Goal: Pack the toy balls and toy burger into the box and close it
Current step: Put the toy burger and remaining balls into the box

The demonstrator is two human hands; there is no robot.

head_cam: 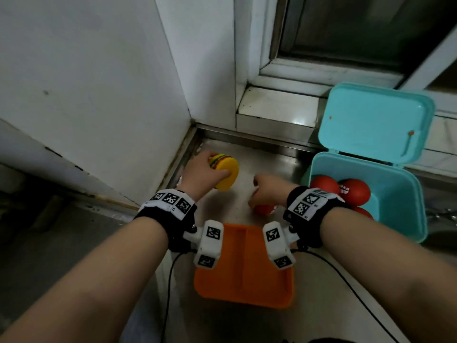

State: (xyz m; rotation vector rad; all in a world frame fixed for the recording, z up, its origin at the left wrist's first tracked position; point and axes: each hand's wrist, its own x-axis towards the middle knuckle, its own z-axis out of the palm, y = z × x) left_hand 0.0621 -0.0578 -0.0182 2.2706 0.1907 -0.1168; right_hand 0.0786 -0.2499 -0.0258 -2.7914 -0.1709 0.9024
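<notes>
On the steel worktop (269, 159), the left hand (202, 174) is wrapped over the burger (228, 169) near the wall corner, while the right hand (268, 191) is curled round a red ball (263, 209) just left of the box (395, 206). More balls (356, 191) already lie inside; the lid (373, 122) stands open. Both toys look light and squashy, so a gentle whole-hand grip across the middle should suffice.

Burger (223, 173) far left, tray (243, 273) nearest, open box (400, 206) right with balls (356, 191) inside.
</notes>
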